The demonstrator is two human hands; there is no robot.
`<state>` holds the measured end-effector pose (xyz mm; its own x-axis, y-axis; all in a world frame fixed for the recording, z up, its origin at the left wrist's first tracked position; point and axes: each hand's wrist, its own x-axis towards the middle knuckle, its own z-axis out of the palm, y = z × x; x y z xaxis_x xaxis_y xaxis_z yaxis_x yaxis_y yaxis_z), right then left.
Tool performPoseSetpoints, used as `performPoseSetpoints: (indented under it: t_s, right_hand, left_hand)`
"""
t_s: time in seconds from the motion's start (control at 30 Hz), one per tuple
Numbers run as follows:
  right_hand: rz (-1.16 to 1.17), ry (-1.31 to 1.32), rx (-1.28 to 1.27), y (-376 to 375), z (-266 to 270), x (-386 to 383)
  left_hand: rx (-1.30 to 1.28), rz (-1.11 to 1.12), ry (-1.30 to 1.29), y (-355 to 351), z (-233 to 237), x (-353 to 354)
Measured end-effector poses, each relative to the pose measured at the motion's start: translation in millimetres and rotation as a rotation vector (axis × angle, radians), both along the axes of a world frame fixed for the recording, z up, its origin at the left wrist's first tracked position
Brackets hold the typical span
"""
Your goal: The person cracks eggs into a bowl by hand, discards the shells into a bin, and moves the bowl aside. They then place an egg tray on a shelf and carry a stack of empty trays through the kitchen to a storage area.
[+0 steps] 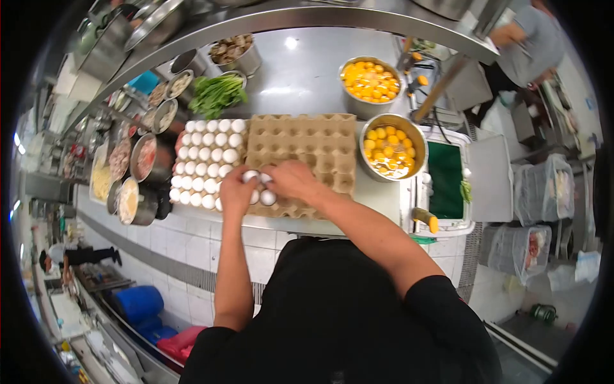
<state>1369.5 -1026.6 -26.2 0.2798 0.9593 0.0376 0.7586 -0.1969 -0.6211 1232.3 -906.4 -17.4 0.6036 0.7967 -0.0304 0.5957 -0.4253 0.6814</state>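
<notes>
My left hand (238, 185) is closed on a white egg, fingers bent, at the seam between two cardboard trays. Beside it, my right hand (286, 177) has its fingers curled down at an egg (250, 175); whether it grips one is hidden. More white eggs (267, 197) lie just below the hands. On the left, a tray holds rows of white eggs (208, 155). The cardboard tray (300, 137) on the right has bare cups in its upper part. Two metal bowls with cracked eggs and whole yolks, a nearer one (389, 148) and a farther one (369, 80), stand to the right.
Green leaves (217, 96) and a pot of mushrooms (231, 50) stand behind the egg tray. Bowls of chopped food (146, 157) are at left. A green-lined bin (446, 182) is at right. A metal shelf edge (307, 18) crosses above. Another person (531, 45) stands at upper right.
</notes>
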Motion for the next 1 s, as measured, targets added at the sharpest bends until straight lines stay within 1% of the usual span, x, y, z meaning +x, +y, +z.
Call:
performPoseSetpoints:
  t_s: [0.03, 0.07, 0.1, 0.13, 0.2, 0.27, 0.3, 0.33, 0.37, 0.4, 0.43, 0.5, 0.53, 0.57, 0.6, 0.63, 0.67, 0.73, 0.77, 0.8, 0.83, 0.87, 0.9, 0.93, 0.97, 1.0]
  right_hand:
    - [-0.026, -0.011, -0.016, -7.7, -0.5, 2.6]
    - [-0.122, 0.218, 0.176, -15.9, 0.4, 4.6]
    - [-0.215, 0.443, 0.377, -23.9, 1.4, 9.0]
    - [-0.235, 0.428, 0.371, -37.4, 1.8, 19.6]
    - [-0.417, 0.804, 0.712, -82.3, 2.7, 48.3]
    - [-0.747, 0.845, 0.998, -130.2, 19.4, 88.0]
    - [-0.891, 0.854, 1.136, -153.2, 11.3, 119.6]
    - [-1.079, 0.949, 1.265, -170.0, 33.0, 138.7]
    - [-1.19, 0.89, 1.39, -184.2, 34.8, 161.0]
    - [-1.297, 0.826, 1.515, -191.9, 33.8, 180.1]
    - [-1.299, 0.818, 1.527, -191.3, 30.2, 194.6]
    - [-1.527, 0.715, 1.311, -191.8, 22.8, 213.1]
    - [-1.332, 0.844, 1.086, -193.8, 27.8, 213.5]
    - [-1.285, 0.946, 1.067, -195.3, 32.1, 210.4]
    - [-1.233, 1.047, 1.044, -198.4, 36.1, 206.8]
    - [-1.156, 1.076, 1.171, -204.6, 38.9, 202.2]
    - [-1.159, 1.074, 1.169, -212.2, 42.9, 196.2]
    - [-0.873, 1.246, 0.989, -229.1, 52.4, 181.3]
    - [-0.77, 1.317, 0.909, -234.2, 60.4, 171.3]
    - [-0.704, 1.291, 0.817, -236.8, 62.7, 165.3]
    - [-0.677, 1.305, 0.76, -238.8, 59.7, 165.2]
    - [-0.649, 1.314, 0.707, -240.1, 58.0, 166.3]
    - [-0.65, 1.318, 0.712, -240.4, 55.7, 166.7]
    - [-0.638, 1.297, 0.637, -239.9, 54.6, 166.2]
    - [-0.625, 1.274, 0.563, -239.0, 53.8, 165.8]
    - [-0.624, 1.275, 0.568, -237.1, 53.3, 165.6]
  left_hand:
    - [-0.05, 0.023, -0.098, 11.7, -17.2, -5.6]
    - [-0.147, 0.002, -0.314, 22.0, -33.5, -10.6]
    - [-0.284, 0.057, -0.411, 19.1, -18.1, -10.7]
    - [-0.526, 0.117, -0.633, 15.4, -5.4, -7.9]
    - [-0.637, 0.165, -0.849, 10.8, 14.2, 2.8]
    - [-0.709, 0.147, -0.816, 6.4, 29.5, 24.1]
    - [-0.765, 0.03, -0.756, 14.5, 19.3, 37.3]
    - [-0.851, -0.127, -0.8, 19.6, 3.6, 56.3]
    - [-0.772, -0.089, -0.743, -8.7, 17.4, 83.4]
    - [-0.8, -0.221, -0.716, -28.7, 25.1, 109.1]
    - [-0.824, -0.353, -0.687, -46.2, 31.2, 134.1]
    - [-0.752, -0.46, -0.576, -85.7, 39.7, 183.2]
    - [-0.762, -0.553, -0.523, -102.5, 44.8, 202.9]
    - [-0.773, -0.645, -0.469, -118.5, 48.7, 219.4]
    - [-0.7, -0.723, -0.458, -132.3, 50.7, 233.2]
    - [-0.625, -0.795, -0.449, -143.9, 52.2, 244.5]
    - [-0.628, -0.796, -0.449, -154.8, 60.0, 251.2]
    - [-0.447, -0.987, -0.426, -166.0, 75.6, 259.1]
    - [-0.45, -0.982, -0.415, -165.3, 78.8, 264.6]
    - [-0.449, -1.071, -0.315, -164.1, 82.5, 270.6]
    - [-0.447, -1.161, -0.217, -163.1, 82.1, 273.7]
    - [-0.447, -1.161, -0.211, -161.9, 80.5, 272.5]
    - [-0.393, -1.173, -0.21, -159.5, 79.1, 270.3]
    - [-0.339, -1.183, -0.209, -156.2, 74.6, 269.1]
    - [-0.355, -1.184, -0.26, -154.2, 66.2, 267.9]
    - [-0.352, -1.187, -0.257, -151.7, 60.0, 266.2]
